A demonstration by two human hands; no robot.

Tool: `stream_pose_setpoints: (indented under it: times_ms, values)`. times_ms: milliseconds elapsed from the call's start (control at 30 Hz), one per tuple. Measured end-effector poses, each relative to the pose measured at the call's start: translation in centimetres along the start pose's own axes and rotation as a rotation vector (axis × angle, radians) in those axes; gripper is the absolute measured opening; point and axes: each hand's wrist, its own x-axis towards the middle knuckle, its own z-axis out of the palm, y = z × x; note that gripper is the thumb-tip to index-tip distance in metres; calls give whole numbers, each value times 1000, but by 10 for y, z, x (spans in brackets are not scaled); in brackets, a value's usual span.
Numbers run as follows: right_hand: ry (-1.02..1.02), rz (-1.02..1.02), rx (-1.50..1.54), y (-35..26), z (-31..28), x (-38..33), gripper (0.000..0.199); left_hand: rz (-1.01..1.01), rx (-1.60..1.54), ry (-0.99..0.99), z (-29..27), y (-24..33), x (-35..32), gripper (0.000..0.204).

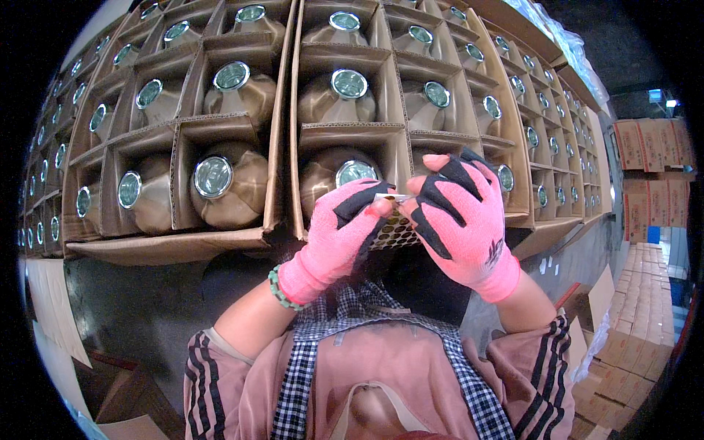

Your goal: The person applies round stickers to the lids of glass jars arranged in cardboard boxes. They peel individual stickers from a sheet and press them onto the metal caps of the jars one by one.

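Note:
My left hand (339, 227) and my right hand (463, 224) wear pink gloves with black patches and bare fingertips. They meet in front of my chest, at the near edge of the boxes. Between them is a thin sheet (389, 233) covered in rows of round, pale gold dots, like a sheet of small stickers. My left thumb and fingers pinch its upper edge. The right thumb and forefinger close on the same edge, with the other right fingers raised. Just beyond stand clear glass jars with round mouths, such as this one (357, 173), partly hidden by my left hand.
Open cardboard boxes (176, 246) with cardboard dividers spread across the far side, one jar per compartment. Stacked cartons (653, 202) stand at the right, with more cartons (623, 352) at the lower right. Cardboard flaps (59, 312) stick up at the lower left. Grey floor (147, 293) shows below the boxes.

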Motion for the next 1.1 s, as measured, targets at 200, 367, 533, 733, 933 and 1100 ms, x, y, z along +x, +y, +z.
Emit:
stream_pose_setpoints:
  times_ms: [200, 367, 533, 733, 933, 1100]
  values:
    - [63, 77, 137, 3, 4, -3, 20, -39, -39, 9, 0, 3, 2, 24]
    - [84, 155, 244, 1, -4, 2, 18, -67, -42, 31, 0, 4, 1, 22]
    - [187, 344, 550, 35, -11, -7, 23, -81, -94, 44, 2, 1, 1, 22]
    - [138, 758, 423, 169, -4, -24, 17, -108, -81, 16, 6, 8, 3, 23]
    - [-397, 695, -121, 226, 30, -46, 22, -92, -35, 5, 6, 3, 5, 25]
    - [-503, 570, -359, 231, 55, -48, 22, -109, -80, 10, 4, 6, 4, 27]
